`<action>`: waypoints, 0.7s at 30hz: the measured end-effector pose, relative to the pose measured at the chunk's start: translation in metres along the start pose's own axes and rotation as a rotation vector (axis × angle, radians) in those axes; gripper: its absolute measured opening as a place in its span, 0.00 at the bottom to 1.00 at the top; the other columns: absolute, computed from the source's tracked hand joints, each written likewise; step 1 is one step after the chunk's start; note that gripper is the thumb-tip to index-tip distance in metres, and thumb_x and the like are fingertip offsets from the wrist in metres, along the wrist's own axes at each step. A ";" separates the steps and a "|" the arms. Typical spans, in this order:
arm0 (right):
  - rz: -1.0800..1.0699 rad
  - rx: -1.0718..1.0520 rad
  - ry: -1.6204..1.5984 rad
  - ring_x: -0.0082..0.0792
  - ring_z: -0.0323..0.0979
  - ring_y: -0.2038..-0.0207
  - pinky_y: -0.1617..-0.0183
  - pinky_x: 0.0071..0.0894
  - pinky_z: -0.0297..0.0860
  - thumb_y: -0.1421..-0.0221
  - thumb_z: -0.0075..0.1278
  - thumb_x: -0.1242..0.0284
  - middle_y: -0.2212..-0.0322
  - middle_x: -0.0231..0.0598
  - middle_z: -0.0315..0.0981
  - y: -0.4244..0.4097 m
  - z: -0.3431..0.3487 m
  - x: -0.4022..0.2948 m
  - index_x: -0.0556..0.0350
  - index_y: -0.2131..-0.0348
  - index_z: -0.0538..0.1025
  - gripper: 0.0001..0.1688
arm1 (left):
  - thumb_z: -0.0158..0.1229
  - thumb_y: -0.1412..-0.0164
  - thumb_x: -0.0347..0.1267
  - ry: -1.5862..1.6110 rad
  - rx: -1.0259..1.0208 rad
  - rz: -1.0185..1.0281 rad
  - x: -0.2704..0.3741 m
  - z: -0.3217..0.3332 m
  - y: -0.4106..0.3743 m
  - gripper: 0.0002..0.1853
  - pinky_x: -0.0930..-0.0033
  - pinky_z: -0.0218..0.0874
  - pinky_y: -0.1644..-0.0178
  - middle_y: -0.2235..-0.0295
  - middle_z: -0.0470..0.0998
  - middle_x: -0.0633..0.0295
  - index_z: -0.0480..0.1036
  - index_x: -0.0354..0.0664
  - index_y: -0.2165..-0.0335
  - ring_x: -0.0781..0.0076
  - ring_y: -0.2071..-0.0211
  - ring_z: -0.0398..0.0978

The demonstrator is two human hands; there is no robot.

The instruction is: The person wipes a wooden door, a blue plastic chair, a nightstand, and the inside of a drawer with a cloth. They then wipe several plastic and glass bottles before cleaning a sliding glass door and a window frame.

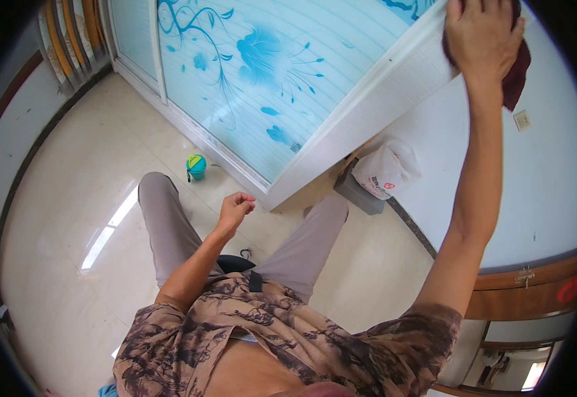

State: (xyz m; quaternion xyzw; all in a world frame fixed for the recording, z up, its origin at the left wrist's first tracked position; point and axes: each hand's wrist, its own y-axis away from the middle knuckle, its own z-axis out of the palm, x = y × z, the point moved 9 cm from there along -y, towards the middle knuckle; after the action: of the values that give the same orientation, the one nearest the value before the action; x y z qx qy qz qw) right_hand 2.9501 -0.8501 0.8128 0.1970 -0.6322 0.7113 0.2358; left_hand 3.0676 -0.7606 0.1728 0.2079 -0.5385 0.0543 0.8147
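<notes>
High at the right, my right hand (484,44) presses a dark maroon cloth (516,79) against the white side panel (412,82) of a sliding-door wardrobe. Part of the cloth hangs past the hand's outer side. Blue flowers and vines decorate the wardrobe's pale glass door (268,64). My left hand (236,213) hovers in front of my body, between my knees, with its fingers loosely curled. Nothing shows in that hand, and it is apart from the wardrobe's lower corner.
A teal cup with a yellow-green lid (196,167) stands on the tiled floor (80,198) by the door track. Beside the panel, a white plastic bag (387,168) rests on a grey box (360,191). A wall socket (521,120) and a wooden door (526,288) are at the right.
</notes>
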 end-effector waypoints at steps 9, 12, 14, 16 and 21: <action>-0.529 -0.584 -0.671 0.50 0.57 0.38 0.32 0.48 0.49 0.44 0.45 0.74 0.42 0.57 0.61 0.296 0.000 -0.208 0.70 0.44 0.65 0.29 | 0.54 0.41 0.23 0.047 -0.030 -0.014 0.022 -0.009 -0.020 0.06 0.76 0.66 0.64 0.73 0.77 0.64 0.75 0.34 0.64 0.79 0.72 0.73; -0.837 -0.783 -0.885 0.48 0.66 0.51 0.44 0.45 0.62 0.49 0.45 0.78 0.57 0.51 0.71 0.366 -0.023 -0.280 0.68 0.60 0.75 0.16 | 0.54 0.39 0.27 0.088 -0.130 -0.019 0.044 0.003 -0.027 0.11 0.75 0.66 0.58 0.67 0.77 0.64 0.74 0.38 0.57 0.78 0.66 0.73; -0.677 -0.845 -1.133 0.46 0.68 0.58 0.50 0.44 0.64 0.49 0.45 0.77 0.63 0.46 0.73 0.343 -0.023 -0.284 0.62 0.63 0.75 0.13 | 0.54 0.38 0.31 0.118 -0.206 -0.015 0.075 0.020 -0.031 0.18 0.72 0.65 0.54 0.62 0.77 0.62 0.71 0.40 0.50 0.77 0.61 0.73; -0.406 -0.902 -1.300 0.45 0.70 0.63 0.57 0.45 0.66 0.48 0.45 0.74 0.71 0.40 0.74 0.310 -0.012 -0.286 0.51 0.68 0.78 0.09 | 0.54 0.38 0.37 0.132 -0.263 -0.019 0.109 0.036 -0.032 0.26 0.68 0.63 0.50 0.56 0.75 0.60 0.65 0.41 0.43 0.74 0.54 0.71; 0.106 -0.223 -1.175 0.49 0.69 0.62 0.55 0.44 0.65 0.45 0.51 0.75 0.62 0.41 0.77 0.109 0.011 -0.190 0.51 0.54 0.77 0.18 | 0.60 0.41 0.47 0.259 -0.541 0.292 0.260 0.100 -0.049 0.44 0.59 0.56 0.40 0.47 0.71 0.58 0.49 0.45 0.34 0.65 0.44 0.67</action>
State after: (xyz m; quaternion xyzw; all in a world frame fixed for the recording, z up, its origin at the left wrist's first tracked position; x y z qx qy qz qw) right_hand 3.0400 -0.8867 0.6163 0.4997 -0.7364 0.4234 -0.1697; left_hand 3.1051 -0.8801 0.4265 -0.1037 -0.4494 0.0516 0.8858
